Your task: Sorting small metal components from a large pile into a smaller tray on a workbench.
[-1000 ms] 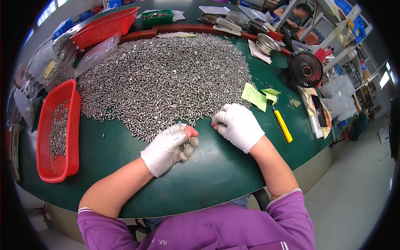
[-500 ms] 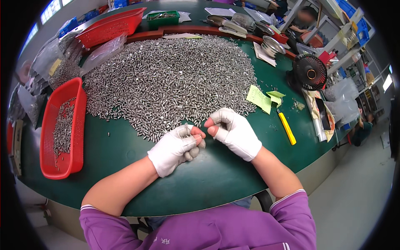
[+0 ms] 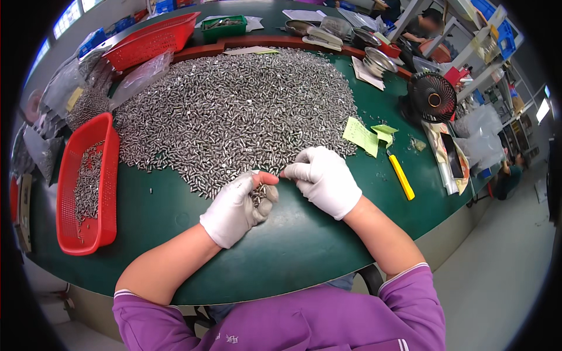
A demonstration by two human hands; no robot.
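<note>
A broad heap of small silvery metal pins [image 3: 234, 111] spreads over the green table. At its front edge is my left hand [image 3: 233, 212], in a white glove with bare thumb and fingertip. Several of the pins [image 3: 256, 199] show in its curled fingers. Close on its right, my right hand [image 3: 325, 184], gloved the same way, is turned palm down with thumb and fingers drawn together at the heap's near edge. Whatever its fingertips pinch is hidden. The two hands' fingertips nearly meet.
A red perforated basket [image 3: 109, 196] with more pins stands at the left. To the right lie a yellow cutter [image 3: 401, 177], green paper slips [image 3: 360, 137] and a black fan [image 3: 432, 97]. Farther back are another red basket [image 3: 155, 42] and a green tray [image 3: 224, 30].
My left hand has rolled so the pins in its fingers now show. My right hand has turned palm down and shifted slightly left, its fingertips reaching the heap's edge.
</note>
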